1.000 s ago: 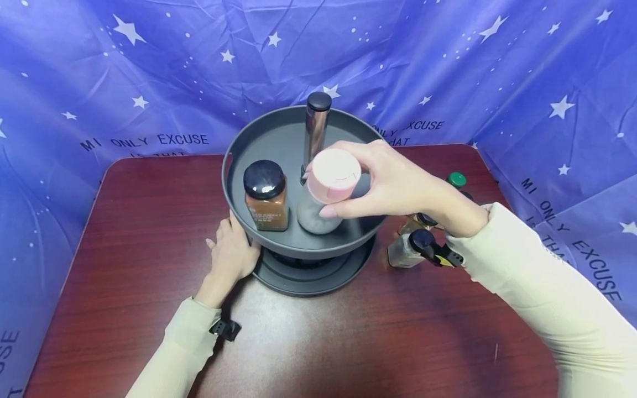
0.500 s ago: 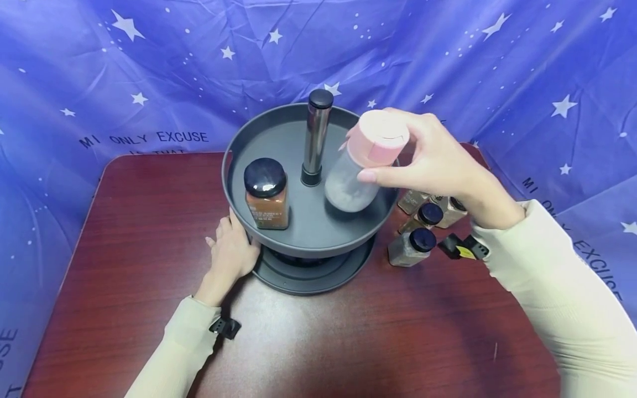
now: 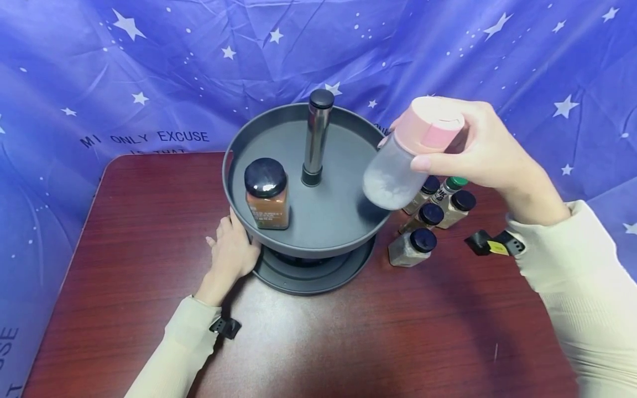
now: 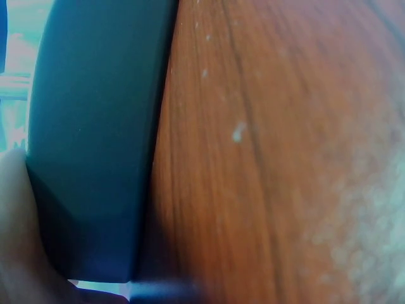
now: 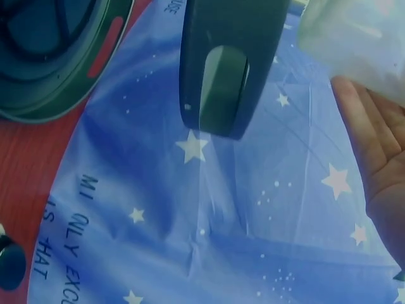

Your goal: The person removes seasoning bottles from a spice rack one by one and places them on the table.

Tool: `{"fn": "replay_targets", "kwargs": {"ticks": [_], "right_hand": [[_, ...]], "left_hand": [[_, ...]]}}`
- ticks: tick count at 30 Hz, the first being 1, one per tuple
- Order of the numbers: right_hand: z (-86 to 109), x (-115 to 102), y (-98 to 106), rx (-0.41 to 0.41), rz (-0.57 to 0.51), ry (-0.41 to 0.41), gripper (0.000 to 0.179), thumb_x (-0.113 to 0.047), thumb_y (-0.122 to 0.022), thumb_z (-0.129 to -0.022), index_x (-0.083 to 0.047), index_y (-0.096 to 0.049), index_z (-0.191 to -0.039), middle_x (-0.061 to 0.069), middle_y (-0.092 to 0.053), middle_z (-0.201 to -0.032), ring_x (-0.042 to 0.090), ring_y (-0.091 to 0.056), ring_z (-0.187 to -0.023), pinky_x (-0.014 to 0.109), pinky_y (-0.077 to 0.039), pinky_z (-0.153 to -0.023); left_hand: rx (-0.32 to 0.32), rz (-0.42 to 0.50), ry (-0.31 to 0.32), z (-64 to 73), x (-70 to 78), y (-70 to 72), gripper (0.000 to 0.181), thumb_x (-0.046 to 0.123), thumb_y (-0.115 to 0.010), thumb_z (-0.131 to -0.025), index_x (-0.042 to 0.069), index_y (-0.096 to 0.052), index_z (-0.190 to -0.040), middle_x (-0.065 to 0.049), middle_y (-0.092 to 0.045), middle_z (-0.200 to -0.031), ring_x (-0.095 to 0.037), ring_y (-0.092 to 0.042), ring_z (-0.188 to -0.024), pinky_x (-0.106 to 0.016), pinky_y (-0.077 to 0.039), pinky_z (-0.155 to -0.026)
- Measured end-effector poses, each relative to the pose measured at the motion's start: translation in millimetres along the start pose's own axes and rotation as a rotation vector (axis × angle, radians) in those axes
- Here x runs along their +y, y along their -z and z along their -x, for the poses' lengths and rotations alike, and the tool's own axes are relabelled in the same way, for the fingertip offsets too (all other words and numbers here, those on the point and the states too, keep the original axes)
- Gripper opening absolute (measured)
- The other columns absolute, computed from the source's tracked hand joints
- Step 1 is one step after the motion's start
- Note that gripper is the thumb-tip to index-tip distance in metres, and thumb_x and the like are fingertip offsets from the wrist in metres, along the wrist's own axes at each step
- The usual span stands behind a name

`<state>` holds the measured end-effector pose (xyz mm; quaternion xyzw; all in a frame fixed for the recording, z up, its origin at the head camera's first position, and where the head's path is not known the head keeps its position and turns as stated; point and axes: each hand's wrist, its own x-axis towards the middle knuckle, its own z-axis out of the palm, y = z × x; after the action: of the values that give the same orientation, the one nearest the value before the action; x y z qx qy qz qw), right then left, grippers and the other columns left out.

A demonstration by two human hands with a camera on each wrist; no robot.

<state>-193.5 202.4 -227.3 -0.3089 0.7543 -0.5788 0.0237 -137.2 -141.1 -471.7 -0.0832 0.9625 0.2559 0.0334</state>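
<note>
My right hand [image 3: 478, 149] pinches the pink lid of a translucent bottle [image 3: 390, 177] with white contents. The bottle is tilted and held above the right rim of the dark two-tier rack [image 3: 328, 221]; in the right wrist view the bottle [image 5: 361, 44] shows at the top right. At the rack's left side, my left hand [image 3: 231, 251] grips its edge below the upper tray, with some fingers hidden. The left wrist view shows that hand [image 4: 19, 234] against the dark tray wall [image 4: 95, 139]. A spice jar with a black lid [image 3: 267, 193] stands on the upper tray.
Several small spice jars [image 3: 412, 247] stand on the table right of the rack, one with a green cap [image 3: 456, 182]. A metal post [image 3: 317, 138] rises from the upper tray. A blue star-patterned curtain [image 3: 199, 66] hangs behind the reddish wooden table [image 3: 149, 188].
My right hand has carried the pink-lidded bottle from the middle of the upper tray up and rightward to its right rim, tilting it. My left hand has stayed in place.
</note>
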Motion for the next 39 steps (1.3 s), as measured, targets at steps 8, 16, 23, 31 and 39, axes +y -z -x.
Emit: {"fn": "replay_targets", "kwargs": {"ticks": [8,16,23,31,39], "right_hand": [[3.6,7.0,11.7,-0.159,-0.195,0.087,0.042,0.022,-0.062,-0.072,0.013,-0.065,-0.113,0.014,-0.075,-0.104,0.02,-0.071,-0.092,0.023,-0.055,-0.079],[12.3,7.7,24.9,-0.201,-0.215,0.11,0.039,0.024,-0.059,-0.074,0.021,-0.058,-0.113,0.022,-0.073,-0.104,0.026,-0.071,-0.098,0.026,-0.055,-0.082],[19.4,8.5,39.5,-0.194,-0.202,0.097,0.039,0.026,-0.056,-0.073,0.023,-0.057,-0.113,0.023,-0.072,-0.105,0.027,-0.071,-0.098,0.025,-0.055,-0.079],[26.4,14.4,63.8,-0.189,0.032,0.061,0.044,0.025,-0.064,-0.068,0.019,-0.061,-0.112,0.015,-0.074,-0.105,0.017,-0.067,-0.092,0.019,-0.05,-0.08],[35.3,19.9,84.0,-0.132,0.501,-0.129,0.05,0.013,-0.079,-0.065,-0.008,-0.07,-0.11,-0.009,-0.073,-0.09,0.002,-0.061,-0.082,0.01,-0.042,-0.079]], "left_hand": [[0.013,0.008,-0.004,1.2,-0.6,0.5,0.084,0.035,-0.049,-0.092,0.003,-0.004,-0.155,-0.033,-0.035,-0.141,-0.049,-0.033,-0.138,-0.082,-0.016,-0.105],[0.035,0.019,-0.009,1.0,0.5,1.5,0.081,0.035,-0.05,-0.092,0.002,-0.009,-0.154,-0.032,-0.037,-0.138,-0.049,-0.034,-0.136,-0.082,-0.017,-0.105],[0.029,0.02,-0.01,1.1,1.1,1.2,0.081,0.034,-0.05,-0.091,0.003,-0.009,-0.154,-0.033,-0.037,-0.138,-0.05,-0.035,-0.136,-0.082,-0.016,-0.105],[0.029,0.019,-0.009,0.8,1.0,1.3,0.081,0.036,-0.05,-0.091,0.002,-0.011,-0.153,-0.033,-0.037,-0.139,-0.05,-0.035,-0.136,-0.082,-0.016,-0.105],[0.02,0.023,-0.007,0.7,1.9,1.3,0.08,0.036,-0.05,-0.091,0.001,-0.012,-0.153,-0.033,-0.037,-0.139,-0.05,-0.034,-0.136,-0.082,-0.015,-0.105]]}}
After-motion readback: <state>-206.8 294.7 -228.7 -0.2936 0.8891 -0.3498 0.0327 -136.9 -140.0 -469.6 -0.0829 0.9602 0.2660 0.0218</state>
